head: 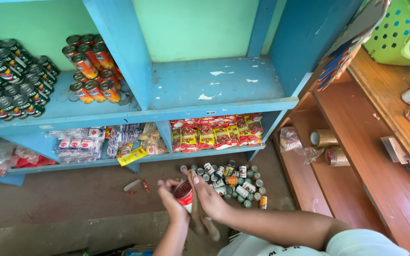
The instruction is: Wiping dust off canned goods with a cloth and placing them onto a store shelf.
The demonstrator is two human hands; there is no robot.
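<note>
— Can (pixel 183 193), red and white, clasped in left hand (pixel 172 201), fingers curled round its side.
— And right hand (pixel 210 199)?
— Laid against can, gripping brownish cloth (pixel 198 215) that hangs below.
— Just beyond grip?
— Cluster of small cans (pixel 233 184) standing on floor (pixel 72 194).
— Farther out?
— Blue shelf (pixel 214 85), bare on top; red sachets (pixel 214 133) beneath; stacked tins (pixel 91 68) up left. Wooden shelves (pixel 357 142) off right.

Small cans (pixel 233 182) were clustered on the brown floor (pixel 72 194) near the blue shelf (pixel 214 90), whose left boards were loaded with stacked tins (pixel 91 68) and packets (pixel 214 132).
</note>
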